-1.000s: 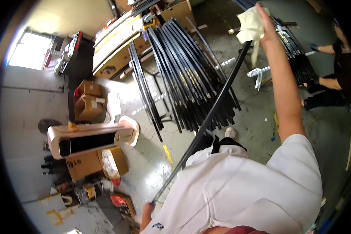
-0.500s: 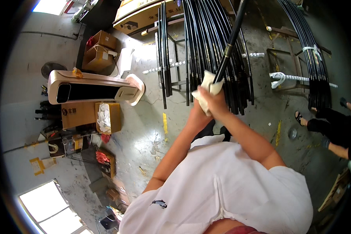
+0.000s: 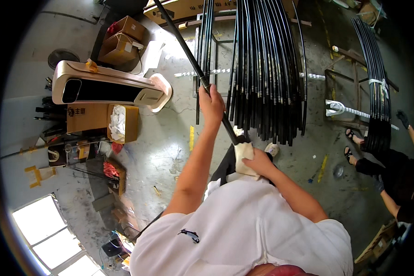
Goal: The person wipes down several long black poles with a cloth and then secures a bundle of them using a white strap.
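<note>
A long, thin black pole (image 3: pixel 181 41) slants from the upper left down toward my body, with narrow bands along its shaft. My left hand (image 3: pixel 211 109) is wrapped round it partway down. Near my waist, my right hand (image 3: pixel 261 164) grips a cream cloth (image 3: pixel 244 155) bunched about the pole's lower end. The cloth hides that end and some of my right fingers. Just beyond my hands, many similar black poles (image 3: pixel 267 78) lie side by side on a metal rack, their near ends uneven.
To the right, a tied bundle of black poles (image 3: pixel 375 69) rests on another stand, beside a person in dark clothes (image 3: pixel 395 170). A tall pale appliance (image 3: pixel 110 87) stands left, near cardboard boxes (image 3: pixel 124 41) and a box of white material (image 3: pixel 118 123).
The pole has swung from leaning up-right to leaning up-left. My left hand has left the cloth and holds the bare shaft; my right hand and the cloth have come closer to my body.
</note>
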A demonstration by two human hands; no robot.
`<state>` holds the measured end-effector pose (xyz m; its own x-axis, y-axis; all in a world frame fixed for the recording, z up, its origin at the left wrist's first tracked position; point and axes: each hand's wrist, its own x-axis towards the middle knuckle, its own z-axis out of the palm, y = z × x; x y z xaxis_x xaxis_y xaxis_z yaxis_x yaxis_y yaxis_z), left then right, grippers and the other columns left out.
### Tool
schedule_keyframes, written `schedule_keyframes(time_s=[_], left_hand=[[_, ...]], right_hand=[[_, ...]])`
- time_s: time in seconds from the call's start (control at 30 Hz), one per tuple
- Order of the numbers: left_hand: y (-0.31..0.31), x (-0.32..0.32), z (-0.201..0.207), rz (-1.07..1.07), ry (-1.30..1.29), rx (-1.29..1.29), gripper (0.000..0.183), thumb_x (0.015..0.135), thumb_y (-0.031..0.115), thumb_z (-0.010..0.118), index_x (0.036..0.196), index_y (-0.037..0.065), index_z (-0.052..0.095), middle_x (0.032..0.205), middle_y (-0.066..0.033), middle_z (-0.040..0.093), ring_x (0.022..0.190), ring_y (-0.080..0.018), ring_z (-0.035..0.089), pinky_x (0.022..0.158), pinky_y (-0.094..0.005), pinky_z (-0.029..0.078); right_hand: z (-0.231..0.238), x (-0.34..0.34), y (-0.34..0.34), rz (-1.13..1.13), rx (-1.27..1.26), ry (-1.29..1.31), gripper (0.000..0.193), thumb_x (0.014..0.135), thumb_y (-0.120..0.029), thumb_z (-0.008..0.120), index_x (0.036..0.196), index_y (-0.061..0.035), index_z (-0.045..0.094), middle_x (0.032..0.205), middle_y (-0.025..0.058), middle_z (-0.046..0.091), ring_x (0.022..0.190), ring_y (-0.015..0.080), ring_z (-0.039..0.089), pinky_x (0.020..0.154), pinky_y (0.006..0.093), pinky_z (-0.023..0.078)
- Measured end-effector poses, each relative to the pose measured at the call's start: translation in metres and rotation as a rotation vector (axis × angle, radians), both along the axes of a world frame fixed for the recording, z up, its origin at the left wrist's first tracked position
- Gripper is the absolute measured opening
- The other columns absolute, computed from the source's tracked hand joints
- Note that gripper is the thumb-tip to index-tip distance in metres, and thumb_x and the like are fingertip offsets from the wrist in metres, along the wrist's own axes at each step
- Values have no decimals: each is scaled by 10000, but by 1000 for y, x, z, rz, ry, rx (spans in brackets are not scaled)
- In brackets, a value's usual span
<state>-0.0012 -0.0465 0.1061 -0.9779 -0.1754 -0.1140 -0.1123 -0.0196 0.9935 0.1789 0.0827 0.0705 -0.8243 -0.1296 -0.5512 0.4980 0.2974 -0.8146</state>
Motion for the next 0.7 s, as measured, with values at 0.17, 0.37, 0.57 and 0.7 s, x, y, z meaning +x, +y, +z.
schedule_keyframes(time_s=[0.17,0.37,0.57,0.7], left_hand=[[-50,-1,-126,-30,52,-518,179,888,185,488,818,30,431,595,-59,477,477,-144,480,432,-302,378],[-60,-8,-218,-174,-212,-703,254,867,241,497,956,7,457,807,-240,588,756,-418,561,631,-465,436],[-50,-52,-276,-236,-167,-618,381,827,201,553,1135,35,401,1001,-241,538,904,-402,523,745,-448,433],[-55,-77,-283,-333,-121,-706,472,750,113,620,1163,49,401,1027,-189,468,950,-382,481,799,-425,423]], right_hand=[[-21,2,42,-380,-63,-163,323,726,-95,630,1010,35,550,890,89,609,803,179,593,694,316,479],[-21,20,50,-753,-79,-313,375,737,-75,632,1076,32,512,986,92,585,845,185,583,721,311,473],[-25,47,32,-919,-10,-413,343,748,-39,610,1066,38,509,982,99,579,868,189,580,743,306,462],[-10,31,9,-933,-29,-439,362,756,-42,608,1090,43,495,1008,97,571,893,197,572,767,307,455]])
